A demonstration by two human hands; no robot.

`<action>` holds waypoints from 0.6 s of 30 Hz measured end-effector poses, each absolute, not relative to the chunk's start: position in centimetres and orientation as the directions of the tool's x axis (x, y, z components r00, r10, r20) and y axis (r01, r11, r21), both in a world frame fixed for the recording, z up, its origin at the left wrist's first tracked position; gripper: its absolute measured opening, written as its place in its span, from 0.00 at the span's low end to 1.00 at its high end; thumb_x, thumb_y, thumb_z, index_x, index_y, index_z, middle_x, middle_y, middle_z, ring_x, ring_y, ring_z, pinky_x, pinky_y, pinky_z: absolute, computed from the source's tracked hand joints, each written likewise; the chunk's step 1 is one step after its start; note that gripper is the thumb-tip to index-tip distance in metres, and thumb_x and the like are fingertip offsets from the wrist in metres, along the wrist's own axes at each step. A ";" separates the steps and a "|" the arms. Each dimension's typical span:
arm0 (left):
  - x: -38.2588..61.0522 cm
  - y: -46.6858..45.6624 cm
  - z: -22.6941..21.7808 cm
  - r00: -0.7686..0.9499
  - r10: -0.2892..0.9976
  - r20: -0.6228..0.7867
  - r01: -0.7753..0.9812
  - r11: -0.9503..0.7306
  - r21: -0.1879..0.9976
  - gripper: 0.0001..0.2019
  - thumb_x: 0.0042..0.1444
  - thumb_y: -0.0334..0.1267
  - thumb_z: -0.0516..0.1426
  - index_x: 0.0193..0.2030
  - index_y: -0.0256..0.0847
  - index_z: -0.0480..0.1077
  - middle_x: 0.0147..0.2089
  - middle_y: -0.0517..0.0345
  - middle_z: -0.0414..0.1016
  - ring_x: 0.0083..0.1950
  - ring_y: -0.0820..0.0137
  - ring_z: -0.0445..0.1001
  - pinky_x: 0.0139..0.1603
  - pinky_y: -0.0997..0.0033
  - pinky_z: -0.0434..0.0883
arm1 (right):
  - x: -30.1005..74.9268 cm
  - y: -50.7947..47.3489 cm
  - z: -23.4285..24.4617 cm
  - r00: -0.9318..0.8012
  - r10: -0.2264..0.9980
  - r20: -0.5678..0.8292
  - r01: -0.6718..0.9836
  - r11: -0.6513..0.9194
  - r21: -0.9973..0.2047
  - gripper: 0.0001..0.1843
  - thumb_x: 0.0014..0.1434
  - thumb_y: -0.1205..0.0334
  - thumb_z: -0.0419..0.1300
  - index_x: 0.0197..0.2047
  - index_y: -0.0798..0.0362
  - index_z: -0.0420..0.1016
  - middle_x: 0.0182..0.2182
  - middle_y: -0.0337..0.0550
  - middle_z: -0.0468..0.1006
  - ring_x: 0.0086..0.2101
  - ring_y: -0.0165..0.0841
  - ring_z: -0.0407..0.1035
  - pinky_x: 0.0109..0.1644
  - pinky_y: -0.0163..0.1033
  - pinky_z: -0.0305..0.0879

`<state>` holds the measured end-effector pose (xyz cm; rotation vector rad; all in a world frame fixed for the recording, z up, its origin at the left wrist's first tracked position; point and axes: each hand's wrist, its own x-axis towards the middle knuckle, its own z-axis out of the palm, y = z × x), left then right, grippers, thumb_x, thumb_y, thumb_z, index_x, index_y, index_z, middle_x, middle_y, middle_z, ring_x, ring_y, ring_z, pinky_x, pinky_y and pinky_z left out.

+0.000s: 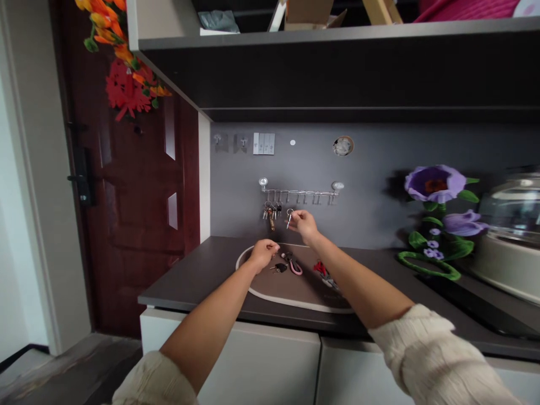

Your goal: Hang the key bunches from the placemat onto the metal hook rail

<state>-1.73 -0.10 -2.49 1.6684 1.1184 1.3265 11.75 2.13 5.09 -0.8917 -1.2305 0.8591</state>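
**Two hands at the key rail**

Head view: in the middle of the frame, the right hand point(302, 225) is pinching a small key point(289, 219) on its ring. It is holding the key just below the hook rail point(300, 193), beside a hanging key bunch point(271, 212). Lower and to the left, the left hand point(264, 253) is hovering over the oval tray point(270, 296) with its fingers curling together. I cannot tell whether it is gripping anything. A black key point(279, 268), a pink strap point(294, 264) and a red fob point(320, 268) are lying in the tray.
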 end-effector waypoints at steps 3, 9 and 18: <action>-1.7 0.0 -2.7 0.085 0.935 0.345 0.177 -0.355 0.918 0.04 0.46 0.33 0.54 0.26 0.34 0.68 0.18 0.63 0.64 0.20 0.79 0.61 0.24 0.78 0.59 | 11.2 3.4 6.5 0.176 0.906 0.385 -0.091 0.405 -0.910 0.02 0.51 0.68 0.49 0.27 0.54 0.60 0.23 0.35 0.65 0.23 0.24 0.66 0.28 0.34 0.65; -1.6 0.1 -2.7 0.064 0.946 0.317 0.146 -0.323 0.935 0.04 0.46 0.33 0.54 0.25 0.35 0.67 0.18 0.63 0.63 0.20 0.79 0.60 0.23 0.78 0.58 | 10.6 5.9 8.1 0.251 0.908 0.335 -0.105 0.370 -0.923 0.05 0.52 0.69 0.49 0.25 0.54 0.58 0.20 0.34 0.63 0.21 0.23 0.66 0.27 0.33 0.65; -1.4 1.0 -3.1 0.031 0.945 0.325 0.119 -0.326 0.938 0.06 0.44 0.36 0.56 0.23 0.35 0.67 0.19 0.62 0.65 0.21 0.79 0.60 0.24 0.77 0.59 | 10.4 8.6 7.9 0.317 0.913 0.259 -0.151 0.318 -0.936 0.04 0.51 0.70 0.49 0.25 0.54 0.59 0.19 0.36 0.65 0.21 0.24 0.65 0.26 0.34 0.67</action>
